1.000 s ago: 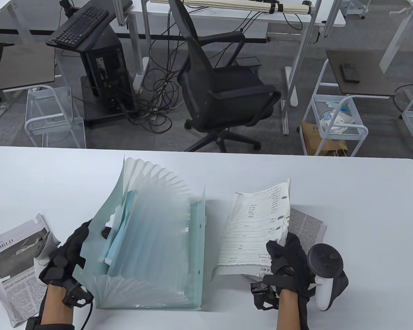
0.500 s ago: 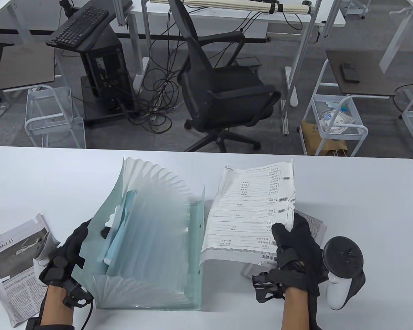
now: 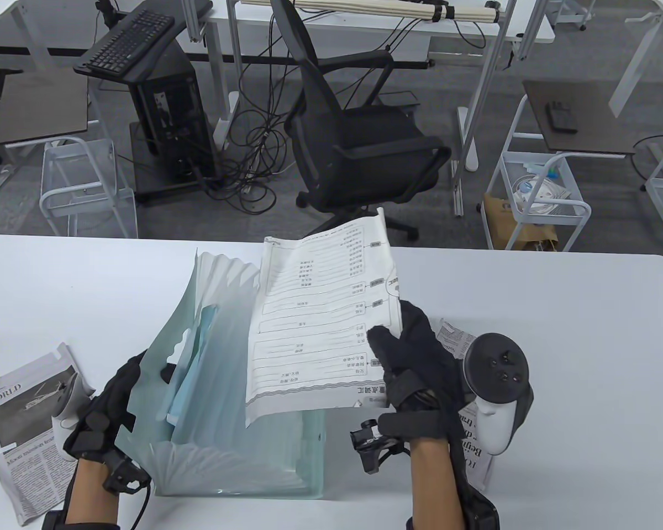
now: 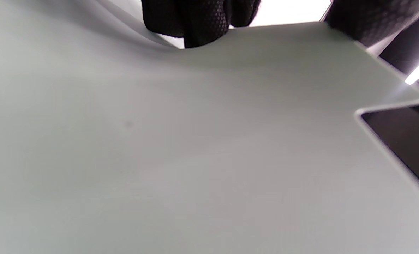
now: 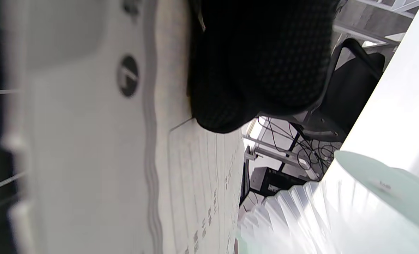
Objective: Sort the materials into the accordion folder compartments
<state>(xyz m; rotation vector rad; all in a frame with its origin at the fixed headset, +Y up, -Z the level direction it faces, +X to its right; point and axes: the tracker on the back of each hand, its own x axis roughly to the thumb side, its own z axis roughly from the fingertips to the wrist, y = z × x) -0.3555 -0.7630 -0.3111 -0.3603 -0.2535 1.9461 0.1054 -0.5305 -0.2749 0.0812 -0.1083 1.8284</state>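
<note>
A pale green accordion folder stands fanned open on the white table, with blue sheets in a left compartment. My left hand grips the folder's left cover; that cover fills the left wrist view. My right hand pinches a printed form sheet by its right edge and holds it in the air above the folder's right half. The right wrist view shows the sheet under my fingers and the folder's pleats.
A folded newspaper lies at the table's left edge beside my left hand. Another newspaper page lies on the table under my right hand. A black office chair stands beyond the table's far edge.
My right hand has lifted the form sheet off the newspaper on the right and carried it left and up, over the folder. The left hand and folder have stayed put.
</note>
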